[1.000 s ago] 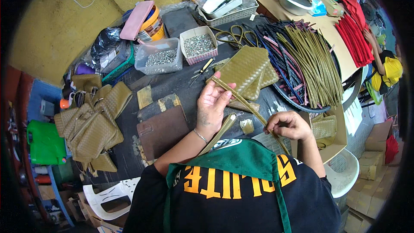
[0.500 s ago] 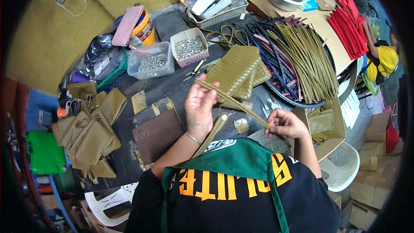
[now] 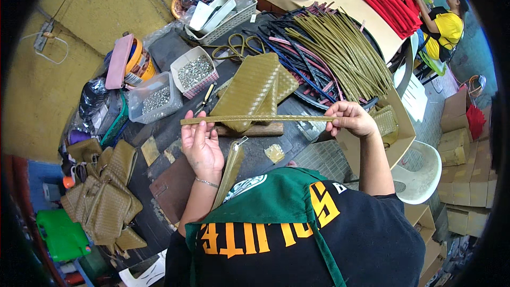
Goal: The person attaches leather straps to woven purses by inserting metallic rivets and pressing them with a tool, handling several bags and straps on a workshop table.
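Observation:
Between my two hands an olive strap [image 3: 260, 118] is stretched level, a narrow stitched strip. My left hand [image 3: 204, 146] pinches its left end between thumb and fingers, the other fingers raised. At the other end, the thumb and fingers of my right hand [image 3: 350, 119] close on the strap. Behind it on the dark table lie olive woven pouches [image 3: 247, 87], stacked at angles. A wooden stick [image 3: 252, 129] lies just under the strap. Nearer me, a folded olive piece with a metal zipper end [image 3: 231, 167] points up from my apron.
A round tray of olive straps [image 3: 345, 56] stands back right. Tubs of small metal parts [image 3: 155, 102] sit left of the pouches. More woven pouches [image 3: 106, 196] are piled at the left. A person in yellow [image 3: 449, 29] handles red cloth [image 3: 390, 8] at the far right.
The strap has swung from slanting down rightward to nearly level. My hands have moved apart, the left going left and down, the right rising slightly. The whole view has shifted and turned.

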`<act>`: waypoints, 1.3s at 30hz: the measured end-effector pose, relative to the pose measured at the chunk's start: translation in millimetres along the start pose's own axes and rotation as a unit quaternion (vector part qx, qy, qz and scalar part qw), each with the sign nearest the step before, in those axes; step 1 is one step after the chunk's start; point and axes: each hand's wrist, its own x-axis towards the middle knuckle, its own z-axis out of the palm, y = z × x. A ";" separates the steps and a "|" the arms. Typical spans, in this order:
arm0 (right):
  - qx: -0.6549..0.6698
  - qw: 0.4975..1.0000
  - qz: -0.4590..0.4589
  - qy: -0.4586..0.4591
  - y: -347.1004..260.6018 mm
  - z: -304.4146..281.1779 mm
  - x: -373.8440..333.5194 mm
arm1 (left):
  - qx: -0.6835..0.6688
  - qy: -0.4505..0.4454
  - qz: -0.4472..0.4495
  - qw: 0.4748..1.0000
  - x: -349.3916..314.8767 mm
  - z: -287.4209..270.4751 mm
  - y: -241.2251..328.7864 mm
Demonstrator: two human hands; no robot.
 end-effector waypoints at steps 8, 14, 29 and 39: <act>0.013 1.000 -0.014 0.005 4.3 -2.8 2.7 | -0.010 -0.006 -0.002 1.000 -1.5 -2.4 0.0; 0.007 1.000 -0.014 0.015 4.6 -4.1 4.4 | -0.010 -0.001 -0.001 1.000 -1.9 -2.1 -0.4; -0.439 0.897 0.040 0.015 -5.2 5.4 13.9 | -0.043 -0.117 -0.022 0.992 -7.5 0.0 0.8; -0.401 0.778 -0.266 0.404 -37.4 -5.5 32.2 | 0.233 -0.425 0.069 0.872 -25.4 12.3 5.7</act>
